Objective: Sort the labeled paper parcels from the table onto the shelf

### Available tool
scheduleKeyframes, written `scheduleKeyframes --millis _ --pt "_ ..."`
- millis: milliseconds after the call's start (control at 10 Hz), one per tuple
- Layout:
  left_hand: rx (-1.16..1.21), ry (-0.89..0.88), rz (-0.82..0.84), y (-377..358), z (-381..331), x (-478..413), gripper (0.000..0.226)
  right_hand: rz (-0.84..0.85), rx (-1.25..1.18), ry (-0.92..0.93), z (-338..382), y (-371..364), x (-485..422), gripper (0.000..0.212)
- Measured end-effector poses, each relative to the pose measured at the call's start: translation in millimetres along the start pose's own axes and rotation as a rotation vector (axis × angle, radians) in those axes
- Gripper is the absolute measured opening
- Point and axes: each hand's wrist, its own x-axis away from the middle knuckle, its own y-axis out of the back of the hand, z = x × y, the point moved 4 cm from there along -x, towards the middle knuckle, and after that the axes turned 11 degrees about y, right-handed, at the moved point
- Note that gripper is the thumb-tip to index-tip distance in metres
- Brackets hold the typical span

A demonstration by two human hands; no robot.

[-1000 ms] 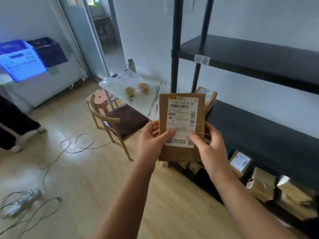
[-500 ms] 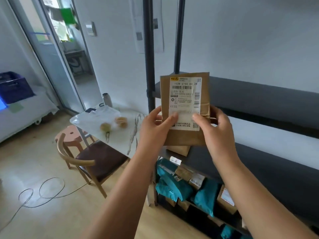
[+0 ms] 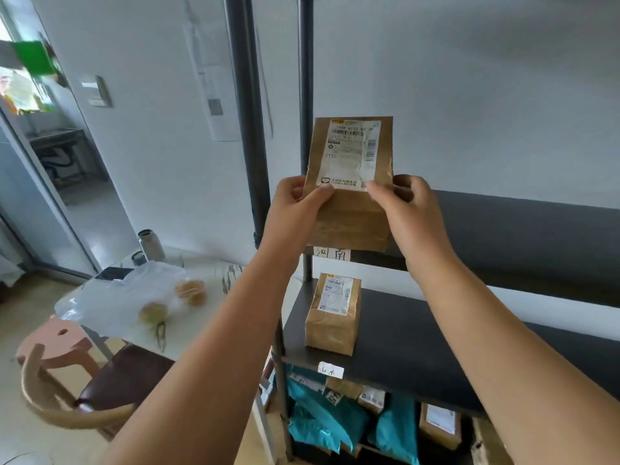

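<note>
1. Brown paper parcel with white printed label (image 3: 349,182), centre, pinched upright at its lower edges by left hand (image 3: 297,209) and right hand (image 3: 411,209); not yet shelved.
2. One matching brown parcel (image 3: 333,313) at 6 o'clock, already standing on the black metal shelf (image 3: 436,347).
3. Teal mailers and several boxes, partly hidden, fill the tier below; remaining table parcels unseen.
</note>
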Motion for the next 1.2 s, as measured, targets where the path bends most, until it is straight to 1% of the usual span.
scheduleKeyframes --millis 100,200,300,400,500,700,800,900,1000,1100,1200 --pt "0.008 0.004 0.049 2 -5 -25 0.051 -0.015 0.013 -0.028 -6 -18 -13 0.049" --pt "0.086 0.058 0.115 1 -1 -43 0.065 -0.025 0.016 -0.056 -13 -30 -21 0.049" --pt "0.068 0.074 0.163 -3 4 -59 0.060 -0.055 0.043 -0.075 -19 -36 -28 0.048" --pt "0.011 0.068 0.160 -10 5 -66 0.052 -0.093 0.071 -0.096 -23 -37 -36 0.050" --pt "-0.064 0.057 0.108 -15 5 -70 0.059 -0.079 0.122 -0.125 -25 -38 -41 0.055" --pt "-0.108 0.012 0.049 -20 4 -67 0.070 -0.047 0.166 -0.112 -24 -35 -45 0.058" --pt "-0.116 0.004 0.043 -18 8 -62 0.077 -0.027 0.178 -0.115 -21 -34 -41 0.061" --pt "-0.133 -0.006 0.037 -10 19 -55 0.078 -0.033 0.223 -0.083 -19 -30 -34 0.069" --pt "-0.202 -0.037 0.024 -2 28 -49 0.076 -0.050 0.243 -0.049 -19 -28 -29 0.068" --pt "-0.269 -0.079 -0.002 6 36 -45 0.073 -0.097 0.288 -0.020 -16 -25 -21 0.060" --pt "-0.297 -0.166 -0.085 16 40 -39 0.061 -0.192 0.349 0.051 -17 -25 -11 0.049"
